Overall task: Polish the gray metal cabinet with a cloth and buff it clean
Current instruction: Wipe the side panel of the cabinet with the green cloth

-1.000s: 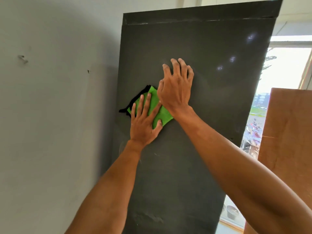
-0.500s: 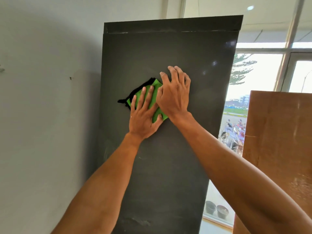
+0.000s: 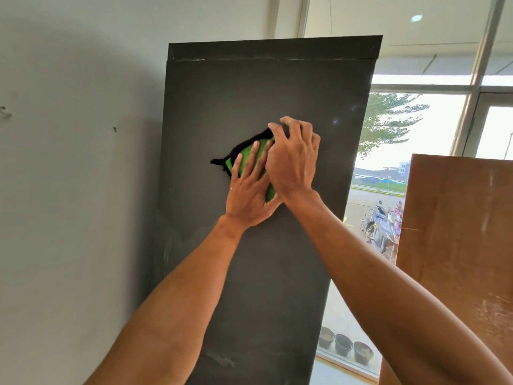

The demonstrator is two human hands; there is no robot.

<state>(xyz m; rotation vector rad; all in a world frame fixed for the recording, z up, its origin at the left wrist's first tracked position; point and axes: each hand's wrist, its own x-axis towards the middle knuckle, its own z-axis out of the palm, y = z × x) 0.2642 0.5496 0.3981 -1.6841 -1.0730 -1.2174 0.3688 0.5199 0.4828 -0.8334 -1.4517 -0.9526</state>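
**Both hands on the cloth, mid-panel of the cabinet**

Cloth [image 3: 270,193]: green with a black edge, spread against the upright face of the gray cabinet [image 3: 249,93], about halfway across and a little above mid-height. One black corner trails out to the left.

Left hand [image 3: 247,195]: flat, fingers straight and apart, laid across the lower half of the cloth. Likely reason: a spread palm covers more fabric and keeps it from sliding down a vertical surface.

Right hand [image 3: 294,162]: sits over the left fingers and the cloth's upper right part. Its fingers are arched, tips at the cloth's top corner. I cannot tell whether they pinch the fabric or only press through it. Stacking it there probably adds pressure for rubbing.

Both arms reach up and forward, so the push goes straight into the panel.

Cabinet stands close beside the pale wall [image 3: 69,176] on the left; a window [image 3: 416,134] is behind it at far right, and a brown wooden board [image 3: 458,259] stands near right.

Pale smears show low on the panel [image 3: 219,359] and near its left edge. Judgement: polishing is under way in the middle, and the lower face still needs work.
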